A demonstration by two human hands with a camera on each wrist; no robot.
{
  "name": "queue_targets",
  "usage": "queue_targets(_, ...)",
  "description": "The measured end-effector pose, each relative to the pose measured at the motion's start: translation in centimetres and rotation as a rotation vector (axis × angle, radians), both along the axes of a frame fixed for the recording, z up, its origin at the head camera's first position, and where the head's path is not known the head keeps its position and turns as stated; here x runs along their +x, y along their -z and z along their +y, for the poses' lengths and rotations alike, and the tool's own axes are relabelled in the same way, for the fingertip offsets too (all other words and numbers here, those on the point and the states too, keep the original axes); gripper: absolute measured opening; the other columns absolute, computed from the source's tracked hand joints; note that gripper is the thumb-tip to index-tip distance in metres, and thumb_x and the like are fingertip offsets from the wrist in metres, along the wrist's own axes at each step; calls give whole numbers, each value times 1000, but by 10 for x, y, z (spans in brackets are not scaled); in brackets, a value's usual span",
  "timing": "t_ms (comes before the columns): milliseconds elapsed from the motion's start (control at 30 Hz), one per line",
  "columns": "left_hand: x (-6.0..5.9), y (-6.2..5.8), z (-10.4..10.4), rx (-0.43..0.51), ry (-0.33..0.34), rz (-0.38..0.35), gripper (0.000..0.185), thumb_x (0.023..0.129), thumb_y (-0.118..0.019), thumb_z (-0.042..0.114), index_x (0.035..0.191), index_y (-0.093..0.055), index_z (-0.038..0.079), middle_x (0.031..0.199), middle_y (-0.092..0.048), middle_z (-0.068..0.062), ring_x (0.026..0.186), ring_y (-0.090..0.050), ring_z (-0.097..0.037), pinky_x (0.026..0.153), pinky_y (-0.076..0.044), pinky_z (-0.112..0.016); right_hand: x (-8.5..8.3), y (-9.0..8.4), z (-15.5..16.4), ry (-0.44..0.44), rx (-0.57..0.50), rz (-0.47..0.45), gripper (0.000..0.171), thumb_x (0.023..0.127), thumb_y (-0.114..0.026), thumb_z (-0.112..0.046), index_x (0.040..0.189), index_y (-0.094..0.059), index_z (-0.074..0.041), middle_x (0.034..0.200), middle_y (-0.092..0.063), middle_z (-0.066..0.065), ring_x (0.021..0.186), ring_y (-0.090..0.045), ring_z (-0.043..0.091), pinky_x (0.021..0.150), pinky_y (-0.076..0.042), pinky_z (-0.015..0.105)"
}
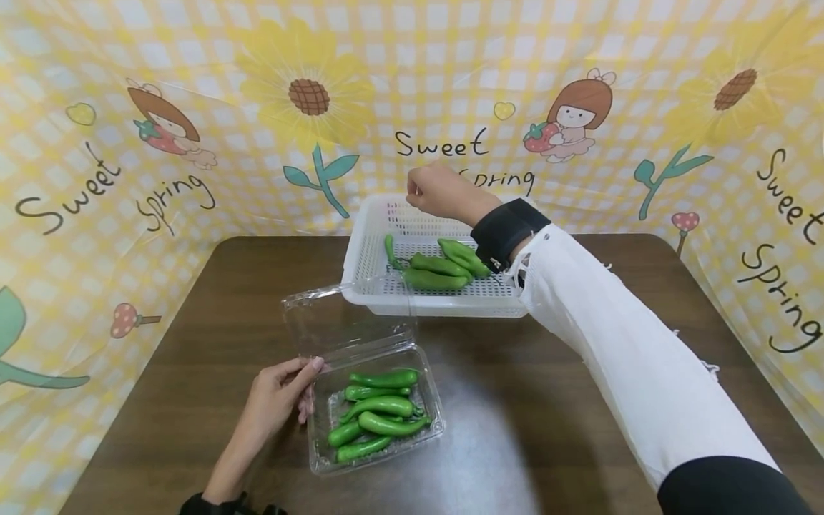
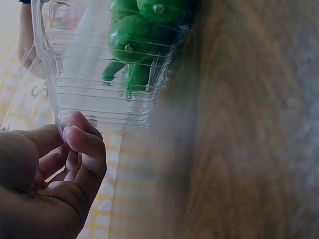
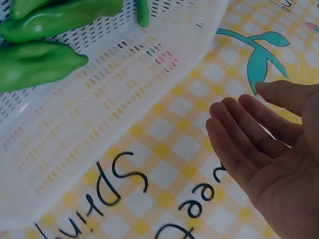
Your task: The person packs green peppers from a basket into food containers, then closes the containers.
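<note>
In the head view my left hand (image 1: 277, 393) pinches the left rim of a clear plastic clamshell box (image 1: 428, 429), its lid (image 1: 347, 315) raised toward the basket. Several slim green peppers (image 1: 380, 408) lie inside the box. The left wrist view has thumb and fingertips (image 2: 79, 137) on the box's edge, with peppers (image 2: 134, 37) showing through the ribbed wall. My right hand (image 1: 450, 189) is raised over the back of a white basket (image 1: 438, 307); its fingers (image 3: 244, 134) are loosely bent and hold nothing in the right wrist view. Broader green peppers (image 1: 438, 279) lie in the basket.
Both containers stand on a dark brown wooden table (image 1: 212, 336). A yellow checked cloth (image 1: 412, 79) with flowers and lettering hangs behind and at both sides. One small thin green pepper (image 1: 390, 250) is at the basket's left side.
</note>
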State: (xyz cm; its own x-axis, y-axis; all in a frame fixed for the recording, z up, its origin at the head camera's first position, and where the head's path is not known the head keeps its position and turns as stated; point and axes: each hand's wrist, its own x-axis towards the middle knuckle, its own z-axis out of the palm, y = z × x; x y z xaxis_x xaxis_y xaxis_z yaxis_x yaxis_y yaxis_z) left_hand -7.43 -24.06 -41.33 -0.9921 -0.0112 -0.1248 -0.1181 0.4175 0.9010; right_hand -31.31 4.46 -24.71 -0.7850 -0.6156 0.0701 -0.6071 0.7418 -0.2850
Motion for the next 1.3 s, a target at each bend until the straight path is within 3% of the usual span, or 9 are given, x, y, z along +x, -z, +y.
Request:
queue_targets(233,1,1,-2,17,-1,-7,37,99,-59,41,105,-74,7,62,-61,-10,44,-58,-22,44,-54,-39,-8,15,-11,-4,60,-39,21,101,-55,-20,106,-66,-2,103,-67,14,84,-60,26,81,-51,37)
queue_targets(433,0,2,-4,3,18,30,35,100,-58,38,106,-73,6,61,-60,-10,43,-58,-22,43,-53,-39,-14,28,-17,-1,114,-46,21,100,-57,-21,105,-66,-3,101,-68,12,84,-62,25,81,-52,37)
queue_targets(567,-1,1,-4,4,14,22,36,100,-59,38,106,-73,6,61,-60,-10,43,-58,-21,43,-53,-38,-15,37,-23,-6,128,-45,17,98,-59,-19,94,-65,-3,86,-65,8,73,-57,21,72,-48,32)
queue_targets(700,1,0,-4,15,7,13,37,99,-59,38,106,-73,5,61,-60,-10,43,-57,-21,43,-53,-38,-14,47,-29,-11,158,-61,21,98,-58,-18,80,-56,-7,70,-50,2,60,-44,17,62,-37,27)
queue_targets(800,1,0,-3,23,10,17,36,99,-60,37,106,-73,4,62,-60,-11,43,-57,-22,43,-53,-38,-13,53,-35,-14,179,-64,24,98,-58,-19,76,-52,-10,67,-46,0,57,-41,15,59,-35,26)
queue_targets(967,1,0,-3,22,14,24,35,99,-59,37,106,-73,5,62,-60,-11,43,-58,-22,43,-53,-38,-12,62,-41,4,192,-94,18,101,-51,-14,88,-60,-6,76,-53,4,64,-48,17,61,-38,26)
queue_targets(1133,1,-1,-4,22,5,15,36,99,-60,38,106,-73,6,62,-60,-11,44,-58,-21,44,-54,-38,-16,72,-47,22,186,-181,22,104,-40,-10,104,-61,-3,86,-57,8,73,-53,21,66,-41,29)
queue_targets(1300,2,1,-4,31,8,9,36,99,-60,38,107,-73,5,64,-59,-11,44,-58,-21,43,-53,-38,-20,85,-51,33,195,-199,19,103,-44,-9,102,-62,-4,91,-60,9,77,-54,21,70,-44,30)
